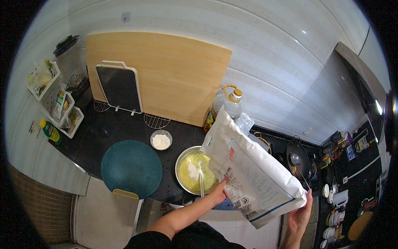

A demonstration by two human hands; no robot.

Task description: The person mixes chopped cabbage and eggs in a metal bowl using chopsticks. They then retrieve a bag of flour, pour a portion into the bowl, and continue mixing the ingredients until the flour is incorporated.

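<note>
A large white bag of flour point(255, 174), printed with writing, is tilted in both hands, its upper-left end at the rim of a metal bowl point(178, 180). My left hand point(220, 192) grips the bag's near edge beside the bowl. At the lower right, my right hand point(301, 210) supports the bag's other end. The bowl holds a yellow-green mixture point(188, 182) with a heap of white powder point(193, 171) on top. Pale chopsticks point(201, 185) stand in it, leaning on the near rim. The bag's mouth is partly hidden.
Left of the bowl lies a round dark green board point(131, 168); behind is a small bowl of white powder point(161, 141). A wooden board point(174, 71) and a framed black cutting board point(119, 88) lean on the wall. An oil bottle point(231, 102) and a wok point(297, 155) stand rightward.
</note>
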